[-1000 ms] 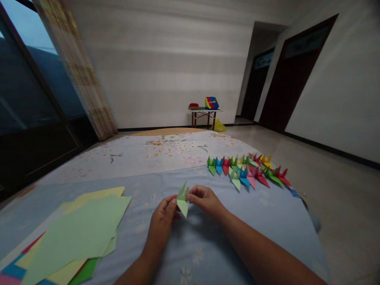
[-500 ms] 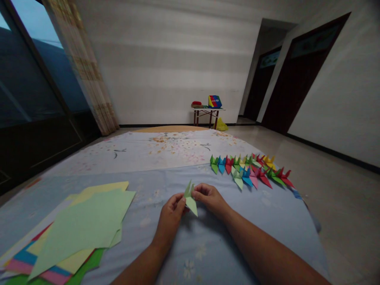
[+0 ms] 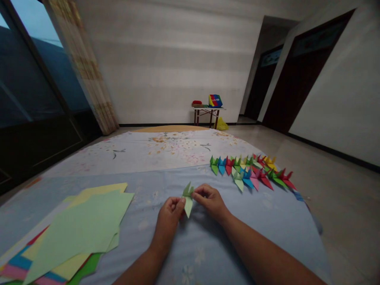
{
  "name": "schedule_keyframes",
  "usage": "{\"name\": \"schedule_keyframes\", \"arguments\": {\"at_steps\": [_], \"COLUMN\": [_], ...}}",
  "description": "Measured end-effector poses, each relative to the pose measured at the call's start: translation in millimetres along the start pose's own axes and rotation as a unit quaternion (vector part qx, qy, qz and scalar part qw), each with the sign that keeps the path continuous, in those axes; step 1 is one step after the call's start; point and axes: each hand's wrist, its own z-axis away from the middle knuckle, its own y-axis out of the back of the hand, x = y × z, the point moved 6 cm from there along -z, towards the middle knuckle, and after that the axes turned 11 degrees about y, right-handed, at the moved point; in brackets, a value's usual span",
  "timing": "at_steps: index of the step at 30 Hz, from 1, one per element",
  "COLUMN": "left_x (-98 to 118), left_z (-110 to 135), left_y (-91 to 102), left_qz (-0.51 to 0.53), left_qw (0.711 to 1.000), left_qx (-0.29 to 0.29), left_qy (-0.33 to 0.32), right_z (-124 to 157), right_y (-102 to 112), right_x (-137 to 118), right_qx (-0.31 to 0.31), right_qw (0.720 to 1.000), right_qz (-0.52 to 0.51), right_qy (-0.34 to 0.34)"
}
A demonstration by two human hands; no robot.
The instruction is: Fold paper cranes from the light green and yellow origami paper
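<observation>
L hand [image 3: 170,213] pinches the lt green paper bird [image 3: 188,206] on its left side, thumb & finger tight on it. R hand [image 3: 211,200] pinches a top bit of it on the right side. The bird is btwn both hands, over the table [image 3: 142,241], toward the middle of its near edge. Flat paper sheets [image 3: 80,221], lt green on top, lie by the left edge. Folded birds [image 3: 247,180], lots of colors, sit in rows nr the right edge.

Two hands [image 3: 170,213], one held paper figure [image 3: 188,206], six near-row figures [image 3: 266,182] (far row [image 3: 222,168] overlaps), two doors [image 3: 303,79]
</observation>
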Motion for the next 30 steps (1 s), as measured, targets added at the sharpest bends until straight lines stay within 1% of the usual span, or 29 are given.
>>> {"name": "schedule_keyframes", "arguments": {"at_steps": [3,5,7,10,14,22,26,30], "left_x": [-0.5,-1.9,-4.1,-7.2,-5.3,5.6,9.1,12.0], "left_z": [0.2,-1.0,-2.9,-4.8,-2.8,6.5,12.2,16.9], "left_y": [-0.8,0.2,1.9,3.2,1.5,-5.9,-10.5,-12.8], "left_qz": [-0.022,-0.031,-0.035,-0.032,-0.032,-0.06,-0.057,-0.051], "left_qw": [0.999,0.999,0.998,0.998,0.997,0.995,0.993,0.992], "left_qx": [-0.024,-0.034,-0.04,-0.045,-0.052,-0.078,-0.095,-0.105], "left_qy": [0.008,0.012,0.017,0.033,0.04,0.02,0.03,0.038], "right_z": [1.2,2.2,2.7,2.1,1.1,4.7,7.1,6.8], "right_y": [-5.3,-9.1,-9.9,-7.9,-10.2,-19.2,-18.6,-17.6], "right_x": [-10.8,-14.5,-13.5,-6.5,3.9,4.8,12.1,18.3], "right_qx": [-0.027,-0.052,-0.06,-0.05,-0.059,-0.079,-0.072,-0.064], "right_qw": [0.998,0.997,0.998,0.998,0.993,0.976,0.965,0.957], "right_qz": [0.019,0.006,-0.012,-0.035,-0.056,-0.148,-0.176,-0.201], "right_qy": [0.052,0.053,0.023,-0.035,-0.087,-0.136,-0.179,-0.199]}}
